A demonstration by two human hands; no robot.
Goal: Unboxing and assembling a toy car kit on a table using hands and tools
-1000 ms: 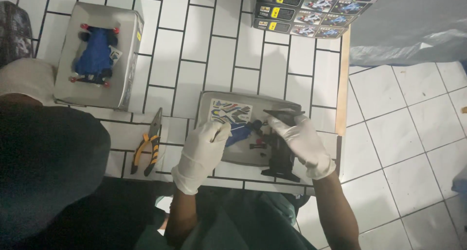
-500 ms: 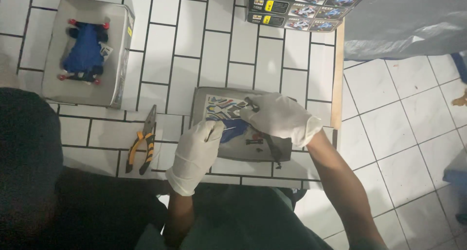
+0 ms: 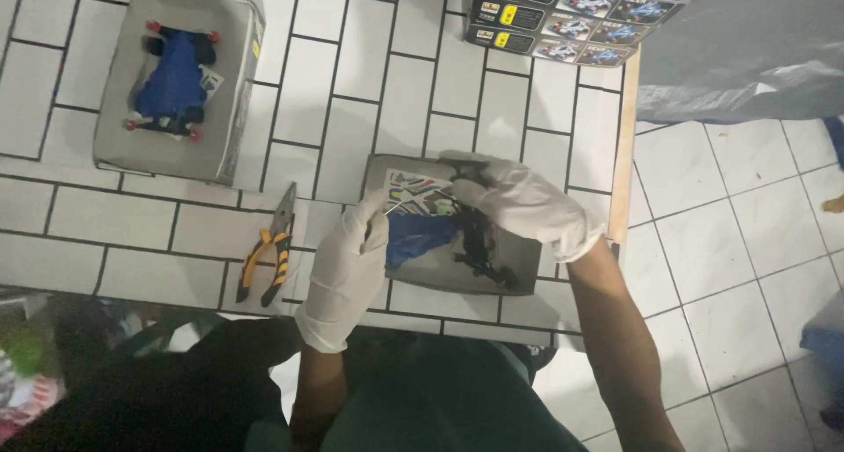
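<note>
A: Our blue plastic car body shell lies in the grey open box on the white tiled bench.

B: Our left gloved hand pinches its edge; the right gloved hand closes on the black chassis. We should keep both low and steady.

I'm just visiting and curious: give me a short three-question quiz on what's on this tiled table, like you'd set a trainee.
1. True or false: the blue toy car with red wheels sits in the far grey cardboard tray.
2. Which tool lies beside the left hand? A) hammer B) orange-handled pliers C) scissors
3. Fill in: both hands, including the right hand, wear white ____.

Key: 1 true; 2 B; 3 gloves. Both hands work over the near grey cardboard tray, which holds a blue plastic car body and a black plastic chassis.
</note>
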